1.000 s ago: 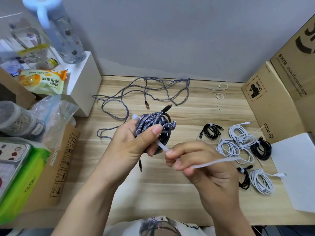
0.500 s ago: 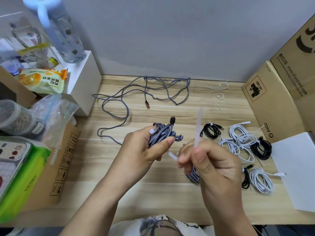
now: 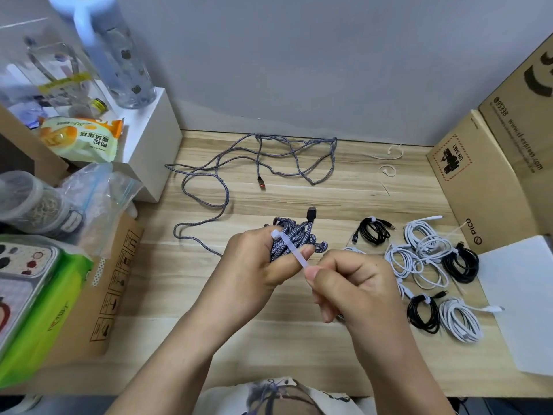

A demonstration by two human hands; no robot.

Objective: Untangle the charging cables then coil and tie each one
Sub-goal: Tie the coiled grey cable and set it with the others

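Over the middle of the wooden desk (image 3: 299,339), the left hand (image 3: 254,271) is wrapped around a coiled-up bundle of blue-and-white braided cable (image 3: 294,236), fingers curled tight on it, with the black plug end (image 3: 311,211) poking up out of the top. A white zip tie (image 3: 288,248) runs diagonally across the bundle, its little square head up by the left fingertips, and the other end is pinched in the right hand (image 3: 356,286), between thumb and curled fingers as far as I can see. Further back on the desk there's a long gray braided cable (image 3: 227,172) lying loose in big messy loops, not coiled at all, with its red-tipped connector (image 3: 261,183) sitting in the middle of the loops. Off to the right there's a pile of tied coils: a black one (image 3: 374,230), a cluster of white ones (image 3: 419,250), another black one (image 3: 460,263), then nearer the front edge a black coil (image 3: 423,314) right beside a white coil (image 3: 459,320). A couple of loose zip ties (image 3: 389,154) sit near the wall. Cardboard boxes (image 3: 484,175) on the right, and a clear water bottle (image 3: 119,61) on a white box (image 3: 152,139) at the left.
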